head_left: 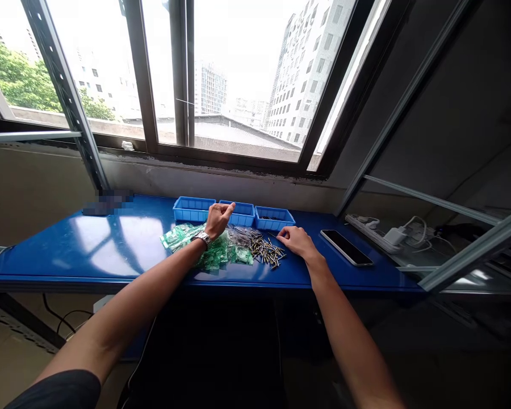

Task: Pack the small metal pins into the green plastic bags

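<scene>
My left hand [220, 219], with a metal watch [204, 238] on its wrist, is curled closed over the front of the middle blue bin [242, 215]. What its fingers hold, if anything, is hidden. Under that wrist spreads a heap of small green-printed plastic packets [210, 258]. My right hand [297, 241] rests low at the right edge of a pile of thin brass-and-black pin-like pieces [267, 251]. Its thumb and fingers are pinched together; a thin dark sliver shows by the fingertips, too small to name. Clear-grey plastic bags [242, 233] lie between packets and pieces.
Another blue bin [191, 210] stands at the left of the row, and a right-hand blue bin [276, 217] holds small dark pieces. A phone [346, 247] lies on the blue table [149, 267]. Chargers and a power strip [377, 233] sit beyond a metal rack post.
</scene>
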Tool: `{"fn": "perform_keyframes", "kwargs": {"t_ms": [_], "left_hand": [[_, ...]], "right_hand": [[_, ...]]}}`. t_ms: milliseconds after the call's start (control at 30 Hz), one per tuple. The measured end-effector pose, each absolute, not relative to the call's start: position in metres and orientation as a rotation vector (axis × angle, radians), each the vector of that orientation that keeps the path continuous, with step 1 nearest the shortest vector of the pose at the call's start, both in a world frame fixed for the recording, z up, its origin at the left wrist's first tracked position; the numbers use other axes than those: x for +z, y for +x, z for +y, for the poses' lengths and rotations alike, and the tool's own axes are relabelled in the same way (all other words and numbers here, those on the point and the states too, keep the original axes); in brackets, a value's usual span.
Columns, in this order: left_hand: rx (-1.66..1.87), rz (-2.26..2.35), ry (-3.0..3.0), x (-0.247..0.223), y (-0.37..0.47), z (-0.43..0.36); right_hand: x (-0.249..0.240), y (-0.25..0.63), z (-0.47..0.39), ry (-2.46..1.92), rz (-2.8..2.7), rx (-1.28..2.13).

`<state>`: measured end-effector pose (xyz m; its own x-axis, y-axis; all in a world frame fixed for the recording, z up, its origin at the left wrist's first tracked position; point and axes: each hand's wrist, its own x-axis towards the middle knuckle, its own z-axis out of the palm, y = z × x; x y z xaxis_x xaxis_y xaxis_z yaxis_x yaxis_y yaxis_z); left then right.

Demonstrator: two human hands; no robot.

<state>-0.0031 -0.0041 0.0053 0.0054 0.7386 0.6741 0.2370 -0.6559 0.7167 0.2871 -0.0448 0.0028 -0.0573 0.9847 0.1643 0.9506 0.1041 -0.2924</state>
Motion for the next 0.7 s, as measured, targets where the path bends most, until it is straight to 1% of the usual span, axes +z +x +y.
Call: {"fn": "perform_keyframes", "kwargs": {"t_ms": [200,367,533,700], "left_hand": [[1.743,0.954,1.691,0.0028,-0.0055,0.0013],[1.716,0.888,1.564,0.0074,-0.0084,-0.0008],[1.622,0.873,1.581,0.0106,-0.0101,-0.0063],[1.688,0.983,1.612,0.0074,-0.0105,-0.0065]], "right_hand": [[-0.002,0.2835,-0.0419,-1.957,-2.113,0.077],[-0.0042,0.2831,-0.0414,-1.976,-2.118,0.048],[-0.0039,0.2828,-0.0429,-1.961,-2.123,0.029],[-0.0028,0.2786,-0.047,-1.877,-2.134,0.026]]}}
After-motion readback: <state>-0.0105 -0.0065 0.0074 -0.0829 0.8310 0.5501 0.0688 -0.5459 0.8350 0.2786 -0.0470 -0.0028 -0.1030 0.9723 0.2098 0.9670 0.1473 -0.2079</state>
